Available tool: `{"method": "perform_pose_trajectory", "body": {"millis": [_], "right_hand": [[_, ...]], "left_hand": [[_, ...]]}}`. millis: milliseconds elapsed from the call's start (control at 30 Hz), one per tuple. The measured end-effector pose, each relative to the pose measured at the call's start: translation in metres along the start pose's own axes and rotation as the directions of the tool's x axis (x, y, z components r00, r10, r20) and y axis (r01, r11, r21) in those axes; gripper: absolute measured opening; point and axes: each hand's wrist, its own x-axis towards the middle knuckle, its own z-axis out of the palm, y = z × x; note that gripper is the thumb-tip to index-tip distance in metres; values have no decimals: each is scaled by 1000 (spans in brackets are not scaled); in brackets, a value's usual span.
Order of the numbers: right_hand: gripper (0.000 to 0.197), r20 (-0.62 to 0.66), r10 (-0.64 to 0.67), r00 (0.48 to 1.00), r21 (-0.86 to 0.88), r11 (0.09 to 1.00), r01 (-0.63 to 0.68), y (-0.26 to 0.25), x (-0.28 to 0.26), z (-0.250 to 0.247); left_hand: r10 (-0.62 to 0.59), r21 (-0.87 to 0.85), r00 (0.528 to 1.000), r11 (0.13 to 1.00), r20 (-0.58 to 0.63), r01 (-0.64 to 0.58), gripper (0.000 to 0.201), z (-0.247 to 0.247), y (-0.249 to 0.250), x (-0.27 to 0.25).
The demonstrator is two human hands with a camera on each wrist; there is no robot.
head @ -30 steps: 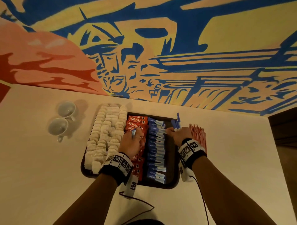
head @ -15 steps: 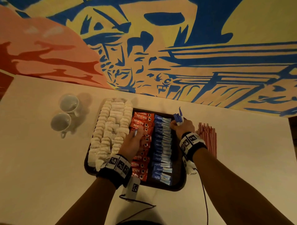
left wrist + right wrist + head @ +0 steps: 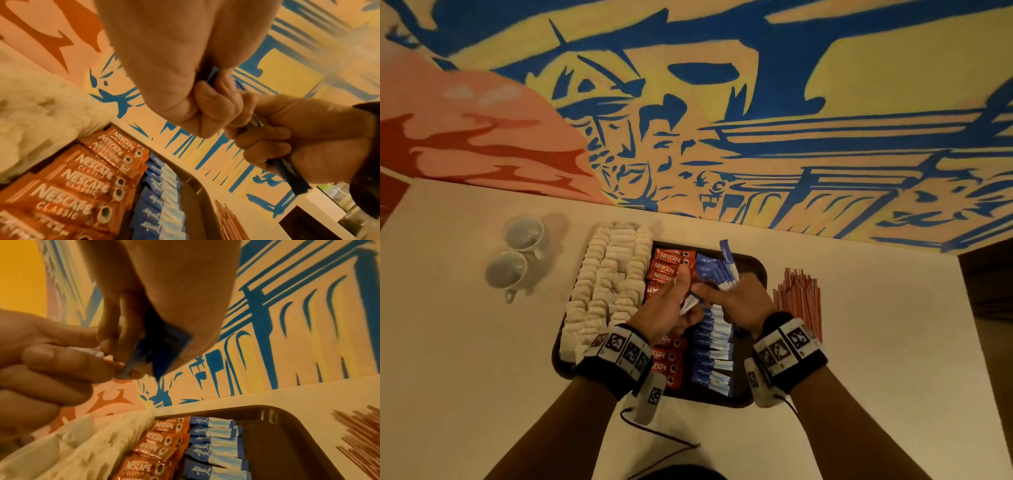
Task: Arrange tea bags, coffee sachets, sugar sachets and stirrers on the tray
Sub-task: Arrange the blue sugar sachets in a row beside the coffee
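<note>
The left hand [image 3: 664,310] pinches one sugar sachet [image 3: 689,303] above the coffee sachets [image 3: 667,265], the right hand [image 3: 736,301] has its grip closed on a fanned bundle [image 3: 726,270] over the tray [image 3: 755,270]; a loose pull could spill it onto the laid row.

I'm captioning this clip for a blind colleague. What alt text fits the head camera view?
Two hands meet above a dark tray: the right hand grips a bunch of blue sugar sachets and the left hand pinches one. Tea bags, red coffee sachets and blue sachets fill the tray; stirrers lie right of it.
</note>
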Motion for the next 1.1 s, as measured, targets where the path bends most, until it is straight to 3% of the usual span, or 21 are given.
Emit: {"method": "perform_pose_trajectory", "body": {"millis": [100, 233, 333, 467, 567, 700, 800, 900, 1000, 1100], "right_hand": [[25, -25, -25, 999, 56, 998, 27, -7, -19, -11], [14, -54, -103, 993, 54, 993, 106, -19, -48, -31], [10, -46, -121, 992, 77, 989, 124, -17, -66, -43], [61, -116, -97, 989, 197, 973, 118, -10, -89, -55], [73, -149, -132, 980, 239, 957, 165, -13, -112, -62], [36, -192, -115, 975, 315, 933, 172, -14, -136, -71], [39, -170, -75, 983, 374, 918, 134, -9, -145, -72], [36, -139, -97, 986, 338, 931, 139, -3, -148, -64], [22, -202, -108, 973, 384, 906, 180, -1, -145, -62], [17, -181, -149, 972, 279, 940, 196, -2, -140, -68]], "left_hand": [[42, -16, 999, 999, 25, -41, 69, 1, 9, -11], [111, 16, 993, 994, 39, -111, 45, 6, 15, -29], [185, 74, 982, 981, -30, -182, 24, 18, 28, -52], [335, 184, 937, 931, -100, -314, 18, 37, 41, -82], [445, 291, 880, 875, -165, -388, 16, 50, 45, -98], [488, 336, 845, 851, -218, -404, 21, 68, 45, -111], [447, 198, 845, 893, -292, -404, 22, 81, 44, -113], [364, 19, 881, 927, -303, -376, 18, 90, 34, -113], [379, 155, 899, 923, -219, -352, 25, 95, 28, -118], [445, 278, 866, 882, -227, -381, 17, 86, 38, -119]]}}
